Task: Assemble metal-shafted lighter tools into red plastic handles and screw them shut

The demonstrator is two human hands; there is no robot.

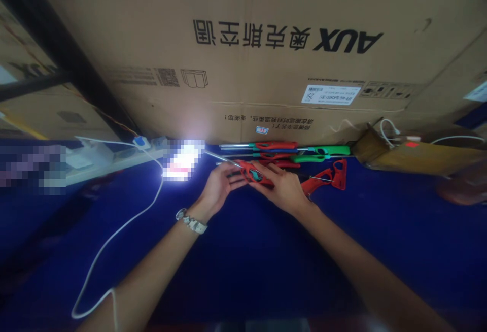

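Note:
A red long-reach lighter (254, 172) with a thin metal barrel is held between my two hands above the blue surface (262, 266). My right hand (287, 187) is closed around its handle from the right. The fingers of my left hand (216, 187), with a watch (191, 222) at the wrist, pinch it near where barrel meets handle. Just beyond lie several more lighters in a row, among them a red one (276, 145) and a green one (331, 151). Beside my right hand is a red plastic piece (340, 174) with a thin metal rod; my hand partly hides it.
A large cardboard box (251, 73) with upside-down print stands behind the lighters. On the left are a glowing, blurred-out screen (184, 159), a power strip (125, 162) and a trailing white cable (114, 230). A yellowish box (403, 159) holding cables sits at right.

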